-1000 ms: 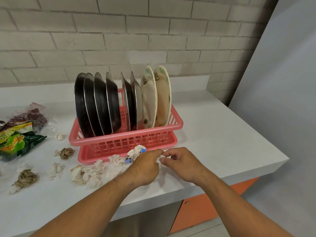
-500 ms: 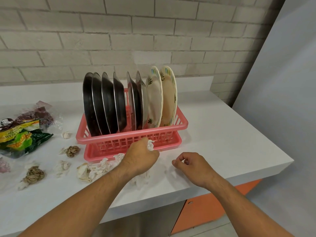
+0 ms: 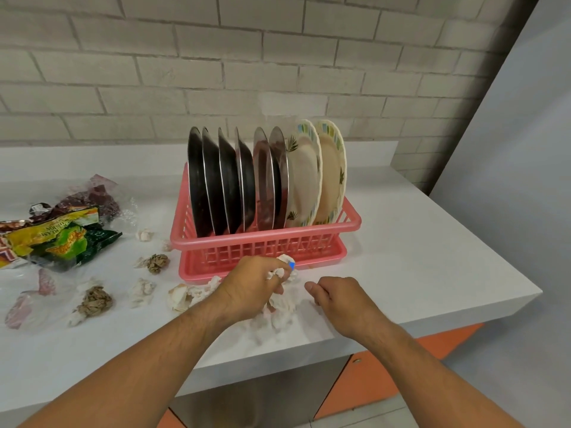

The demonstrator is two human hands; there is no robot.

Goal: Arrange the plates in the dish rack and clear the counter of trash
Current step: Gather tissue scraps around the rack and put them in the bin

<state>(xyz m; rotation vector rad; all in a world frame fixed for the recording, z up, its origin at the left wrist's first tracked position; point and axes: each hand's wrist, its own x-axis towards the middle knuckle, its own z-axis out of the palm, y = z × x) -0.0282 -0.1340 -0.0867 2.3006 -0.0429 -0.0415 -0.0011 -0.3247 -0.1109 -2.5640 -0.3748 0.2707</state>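
Two hands: left (image 3: 250, 288) clenching crumpled tissue (image 3: 279, 270); right (image 3: 340, 299) loosely curled, empty.

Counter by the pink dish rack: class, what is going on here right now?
A person is clearing trash. The left hand is closed on a wad of white tissue in front of the pink dish rack; the right hand rests on the counter, loosely curled and holding nothing. Eight plates already stand upright in the rack. Crumpled paper scraps and snack wrappers lie to the left.
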